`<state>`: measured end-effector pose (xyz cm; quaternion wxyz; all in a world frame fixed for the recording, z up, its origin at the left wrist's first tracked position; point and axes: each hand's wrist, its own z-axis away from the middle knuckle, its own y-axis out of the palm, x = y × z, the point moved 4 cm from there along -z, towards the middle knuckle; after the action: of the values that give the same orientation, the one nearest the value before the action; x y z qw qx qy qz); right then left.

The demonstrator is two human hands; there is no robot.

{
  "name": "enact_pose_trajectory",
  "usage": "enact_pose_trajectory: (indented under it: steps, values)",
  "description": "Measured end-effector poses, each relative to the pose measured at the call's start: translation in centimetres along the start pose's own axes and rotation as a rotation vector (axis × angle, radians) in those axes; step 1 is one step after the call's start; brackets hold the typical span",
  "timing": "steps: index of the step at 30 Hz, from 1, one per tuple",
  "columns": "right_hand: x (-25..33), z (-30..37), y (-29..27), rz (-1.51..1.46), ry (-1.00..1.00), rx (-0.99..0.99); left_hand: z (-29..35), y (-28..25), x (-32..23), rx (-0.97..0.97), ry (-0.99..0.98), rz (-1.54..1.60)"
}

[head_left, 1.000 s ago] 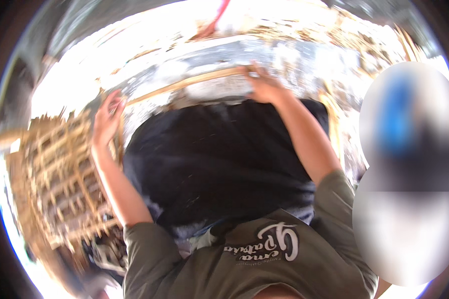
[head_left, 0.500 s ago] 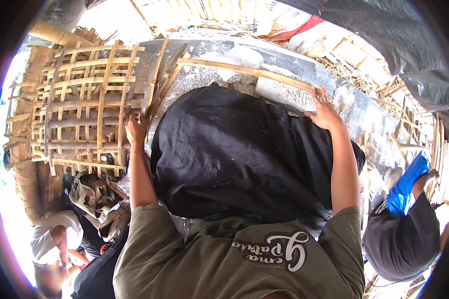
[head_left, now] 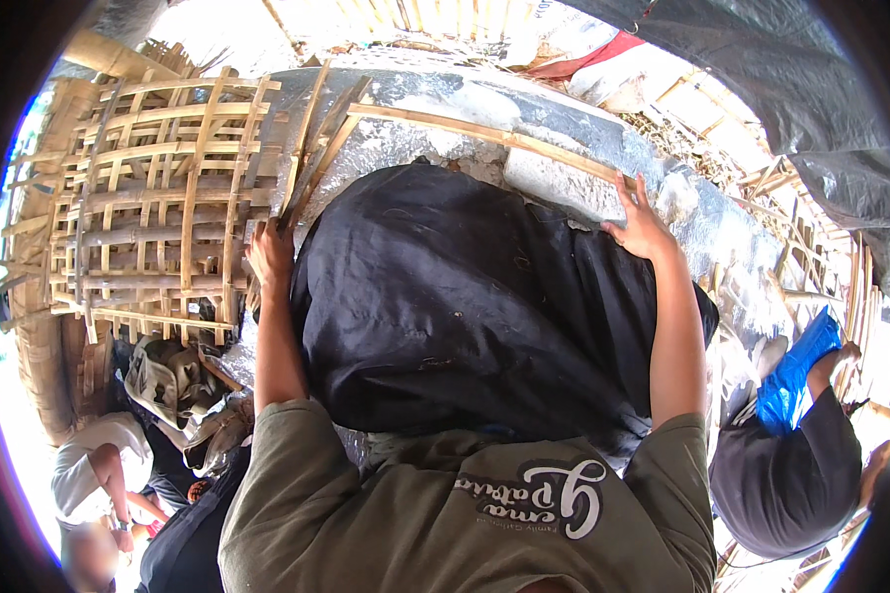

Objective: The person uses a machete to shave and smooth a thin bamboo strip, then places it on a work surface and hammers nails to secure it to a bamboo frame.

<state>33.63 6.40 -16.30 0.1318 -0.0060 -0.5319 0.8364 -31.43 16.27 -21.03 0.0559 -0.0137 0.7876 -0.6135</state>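
Note:
A long, thin bamboo strip [head_left: 485,131] lies across the grey, patchy surface ahead, slanting down to the right. My right hand [head_left: 646,222] is at its right end, fingers spread and the index fingertip touching the strip. On the left, my left hand [head_left: 270,257] has its fingers curled at the lower ends of several narrow bamboo strips [head_left: 311,163], some pale and some dark. Those strips fan upward and meet the long strip's left end. Between my arms, a large black cloth [head_left: 465,296] bulges in front of my body.
A woven bamboo lattice panel [head_left: 158,203] stands beside my left hand. Below it lies a khaki bag [head_left: 163,381]. One person [head_left: 104,465] sits at lower left, another in dark clothing [head_left: 786,474] at lower right near a blue plastic bag [head_left: 796,381]. Dark sheeting [head_left: 752,79] hangs upper right.
The whole view has shifted slightly, with the scene sliding a little to the left. Both hands keep nearly the same places by the bamboo strips.

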Motion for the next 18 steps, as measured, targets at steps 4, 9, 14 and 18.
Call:
enact_pose_trajectory:
  steps: [4,9,14,18]
  values:
    - [-0.2,0.3,-0.3,0.012,0.028,0.02,0.1,-1.3,-1.6,-0.009,-0.008,0.037]
    - [0.0,0.1,-0.3,-0.068,0.022,0.048,-0.4,-1.5,0.0,-0.025,-0.027,0.159]
    - [0.3,0.3,-0.6,-0.038,0.044,0.052,-0.9,-1.6,0.1,0.046,-0.1,0.197]
    - [-0.2,0.0,0.0,-0.003,0.017,0.007,-0.8,-1.8,0.5,0.045,-0.108,0.221]
